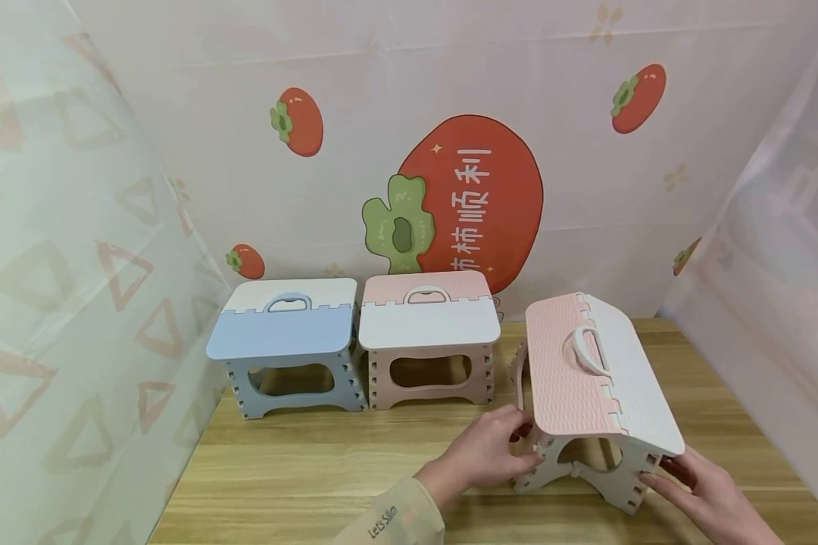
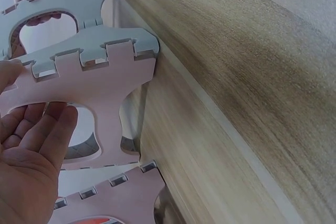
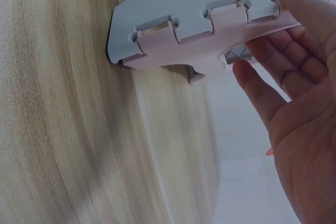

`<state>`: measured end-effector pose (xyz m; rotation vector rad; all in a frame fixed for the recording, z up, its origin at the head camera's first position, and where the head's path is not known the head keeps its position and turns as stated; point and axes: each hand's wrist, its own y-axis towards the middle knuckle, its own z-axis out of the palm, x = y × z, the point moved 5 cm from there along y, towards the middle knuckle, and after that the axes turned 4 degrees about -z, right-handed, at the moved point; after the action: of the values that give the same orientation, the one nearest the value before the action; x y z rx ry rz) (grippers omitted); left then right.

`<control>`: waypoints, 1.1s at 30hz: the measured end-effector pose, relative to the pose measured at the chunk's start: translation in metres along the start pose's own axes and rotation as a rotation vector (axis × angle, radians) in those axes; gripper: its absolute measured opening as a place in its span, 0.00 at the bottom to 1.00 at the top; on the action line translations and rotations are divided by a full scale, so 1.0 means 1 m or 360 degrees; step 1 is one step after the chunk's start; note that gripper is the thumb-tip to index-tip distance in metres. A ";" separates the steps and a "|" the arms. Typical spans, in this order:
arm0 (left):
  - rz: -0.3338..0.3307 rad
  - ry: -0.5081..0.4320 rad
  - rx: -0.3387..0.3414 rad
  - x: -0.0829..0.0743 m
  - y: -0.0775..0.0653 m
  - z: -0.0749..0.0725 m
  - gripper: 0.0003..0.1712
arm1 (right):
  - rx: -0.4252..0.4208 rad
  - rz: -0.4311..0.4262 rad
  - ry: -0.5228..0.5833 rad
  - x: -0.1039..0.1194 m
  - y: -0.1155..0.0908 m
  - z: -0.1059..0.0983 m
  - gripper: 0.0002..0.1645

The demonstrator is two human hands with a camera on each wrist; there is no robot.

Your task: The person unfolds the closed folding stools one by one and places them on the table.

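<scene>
A pink and white folding stool (image 1: pixel 572 371) stands at the right of the head view, its seat bent into a shallow ridge along the middle hinge. A white loop handle (image 1: pixel 591 350) lies at that ridge. My left hand (image 1: pixel 484 450) grips the left pink leg panel (image 2: pixel 105 90); in the left wrist view its fingers reach into the panel's cutout, with the thumb at the notched edge. On the opposite side my right hand (image 1: pixel 705 492) holds the other leg panel (image 3: pixel 191 45), thumb on the notched joint and fingers behind the pink edge. The front panel (image 1: pixel 552 454) is slightly folded.
Left of it, a blue and white folding stool (image 1: pixel 282 333) and another pink and white one (image 1: pixel 429 322) stand fully unfolded side by side. They share a wood-grain tabletop (image 1: pixel 279 469). Printed cloth walls (image 1: pixel 586 189) enclose the back and both sides.
</scene>
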<state>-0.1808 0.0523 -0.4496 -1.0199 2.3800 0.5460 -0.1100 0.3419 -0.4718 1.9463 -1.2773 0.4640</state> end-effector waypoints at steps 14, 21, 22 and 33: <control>0.0020 0.0013 -0.0005 0.001 -0.001 -0.001 0.21 | 0.0017 0.0029 -0.0003 -0.002 -0.001 -0.001 0.37; 0.0017 0.0024 -0.0011 0.002 -0.002 0.000 0.21 | 0.0016 0.0037 -0.0003 -0.002 -0.002 0.000 0.35; 0.0015 0.0023 -0.0011 0.002 -0.002 0.000 0.21 | 0.0017 0.0041 -0.0004 -0.002 -0.002 0.000 0.35; -0.0005 0.0015 -0.0004 0.001 -0.003 -0.001 0.22 | 0.0022 0.0089 -0.0010 -0.003 -0.003 0.000 0.34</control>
<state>-0.1796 0.0493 -0.4499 -1.0296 2.3861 0.5440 -0.1087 0.3448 -0.4748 1.9290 -1.3384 0.4964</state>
